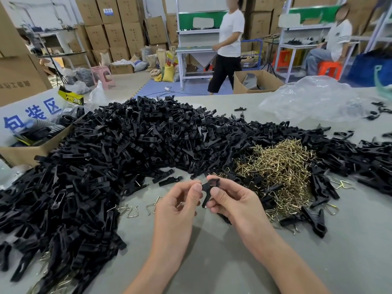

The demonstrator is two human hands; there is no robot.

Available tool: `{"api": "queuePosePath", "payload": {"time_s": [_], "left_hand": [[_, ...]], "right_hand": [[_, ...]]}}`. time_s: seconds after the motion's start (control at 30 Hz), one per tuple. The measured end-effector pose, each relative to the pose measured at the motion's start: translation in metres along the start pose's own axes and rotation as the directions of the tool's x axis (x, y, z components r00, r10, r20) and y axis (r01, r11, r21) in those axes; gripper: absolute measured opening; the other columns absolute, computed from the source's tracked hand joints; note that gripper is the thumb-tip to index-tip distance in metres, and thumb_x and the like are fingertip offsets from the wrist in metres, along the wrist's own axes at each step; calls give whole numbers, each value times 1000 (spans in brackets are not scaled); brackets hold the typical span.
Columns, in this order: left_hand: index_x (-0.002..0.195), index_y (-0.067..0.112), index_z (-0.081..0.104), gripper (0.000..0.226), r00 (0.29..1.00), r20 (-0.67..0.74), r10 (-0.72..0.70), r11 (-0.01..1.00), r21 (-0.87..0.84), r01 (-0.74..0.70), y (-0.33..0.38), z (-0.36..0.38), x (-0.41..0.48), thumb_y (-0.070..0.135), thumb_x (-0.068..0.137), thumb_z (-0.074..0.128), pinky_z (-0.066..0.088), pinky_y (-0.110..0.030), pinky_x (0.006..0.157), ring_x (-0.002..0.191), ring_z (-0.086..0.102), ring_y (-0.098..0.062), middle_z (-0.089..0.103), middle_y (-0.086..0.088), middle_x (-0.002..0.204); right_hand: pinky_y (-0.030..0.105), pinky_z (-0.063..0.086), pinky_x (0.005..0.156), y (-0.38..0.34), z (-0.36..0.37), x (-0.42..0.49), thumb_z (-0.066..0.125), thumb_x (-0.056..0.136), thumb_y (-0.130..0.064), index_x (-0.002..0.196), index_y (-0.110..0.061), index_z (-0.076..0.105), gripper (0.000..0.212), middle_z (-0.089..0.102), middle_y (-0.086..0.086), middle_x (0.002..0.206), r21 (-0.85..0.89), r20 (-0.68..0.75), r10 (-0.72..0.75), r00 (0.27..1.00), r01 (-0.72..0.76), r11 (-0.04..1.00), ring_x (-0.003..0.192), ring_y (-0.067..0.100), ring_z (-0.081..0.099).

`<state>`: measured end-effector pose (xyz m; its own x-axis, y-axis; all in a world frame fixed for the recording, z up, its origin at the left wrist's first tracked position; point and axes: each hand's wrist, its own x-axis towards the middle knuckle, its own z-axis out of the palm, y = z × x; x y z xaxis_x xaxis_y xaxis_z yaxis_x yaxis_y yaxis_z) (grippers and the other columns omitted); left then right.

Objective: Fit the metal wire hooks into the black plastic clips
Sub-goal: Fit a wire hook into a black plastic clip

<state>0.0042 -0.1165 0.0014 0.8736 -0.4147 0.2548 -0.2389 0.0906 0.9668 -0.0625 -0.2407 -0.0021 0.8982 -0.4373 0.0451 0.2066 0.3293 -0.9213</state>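
Note:
A black plastic clip [209, 188] is held upright over the grey table, a little in front of the piles. My right hand [231, 200] grips it with thumb and fingers curled round its lower part. My left hand [180, 200] pinches the clip's upper left edge between thumb and forefinger. A huge heap of black clips [127, 149] spreads across the table's left and middle. A tangled mound of brass-coloured wire hooks [282, 166] lies to the right of my hands. A few loose wire hooks [132, 211] lie on the table left of my left hand.
A cardboard box [27, 152] with black parts stands at the far left. A crumpled clear plastic bag [314, 100] lies at the back right. Beyond the table edge one person walks and another sits among stacked cartons and benches. Bare grey table [222, 262] lies under my forearms.

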Motion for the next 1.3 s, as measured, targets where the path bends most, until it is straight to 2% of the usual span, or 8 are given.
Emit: {"api": "queuePosePath", "payload": {"time_s": [0.17, 0.3, 0.47, 0.67, 0.83, 1.03, 1.13, 1.3], "left_hand": [[92, 37, 73, 16, 999, -37, 4, 1000, 16, -3, -4, -2, 2, 46, 86, 61, 50, -19, 64, 71, 61, -9, 72, 5, 81], [94, 40, 72, 15, 1000, 15, 5, 999, 45, -6, -6, -2, 3, 45, 87, 60, 52, -28, 67, 76, 63, -14, 72, 5, 82], [93, 39, 73, 14, 999, 35, 24, 998, 62, -27, -6, -5, 3, 43, 88, 61, 51, -29, 68, 74, 63, -11, 72, 6, 80], [92, 42, 72, 11, 997, 17, 70, 991, 111, -71, -2, -6, 2, 42, 89, 61, 49, -40, 68, 74, 61, -26, 71, 4, 80], [94, 37, 73, 11, 996, 54, 69, 990, 118, -75, -3, -4, -1, 33, 93, 62, 48, -43, 67, 74, 59, -30, 71, 0, 80], [96, 25, 75, 21, 992, 115, 41, 996, 79, -50, -7, -8, 2, 38, 91, 60, 50, -28, 65, 68, 60, -13, 68, 0, 73], [100, 30, 74, 23, 990, 136, 39, 996, 75, -49, -7, -7, 2, 41, 94, 55, 50, -23, 65, 69, 61, -9, 69, 4, 75], [121, 43, 57, 28, 990, 132, 43, 933, 349, -88, -17, -8, 0, 51, 96, 45, 45, -13, 68, 78, 62, -4, 67, 19, 93]], "right_hand": [[19, 55, 70, 0, 1, 0, 77, 75, -29, 107, -25, 80, 32, 73, 3, 84, 2, -4, -6, 1000, 6, 1000, 72, 13, 68], [19, 55, 69, 0, 0, 1, 77, 76, -27, 108, -26, 79, 32, 73, 3, 83, -6, -15, -14, 1000, 14, 1000, 71, 13, 68], [19, 55, 68, -1, 0, 0, 76, 78, -27, 108, -30, 79, 30, 73, 3, 84, -54, -7, -24, 1000, 24, 998, 71, 13, 68], [20, 55, 66, -2, -2, 0, 75, 78, -26, 106, -29, 80, 29, 73, -1, 85, -81, 1, -25, 1000, 25, 996, 70, 12, 67], [20, 55, 66, -3, -2, -1, 75, 77, -25, 106, -30, 80, 30, 71, 1, 83, -87, -5, -27, 1000, 26, 996, 68, 13, 66], [22, 54, 63, -3, -4, 0, 76, 76, -21, 107, -27, 79, 32, 69, 2, 78, -58, 15, -31, 999, 32, 998, 65, 15, 66], [23, 55, 64, -3, -6, 0, 78, 76, -26, 104, -25, 78, 28, 69, 2, 83, -60, 42, -45, 998, 48, 997, 68, 16, 66], [24, 58, 65, -8, -17, 5, 72, 77, -19, 104, -13, 70, 28, 75, 5, 90, -3, -141, -109, 984, 110, 994, 77, 18, 72]]}}
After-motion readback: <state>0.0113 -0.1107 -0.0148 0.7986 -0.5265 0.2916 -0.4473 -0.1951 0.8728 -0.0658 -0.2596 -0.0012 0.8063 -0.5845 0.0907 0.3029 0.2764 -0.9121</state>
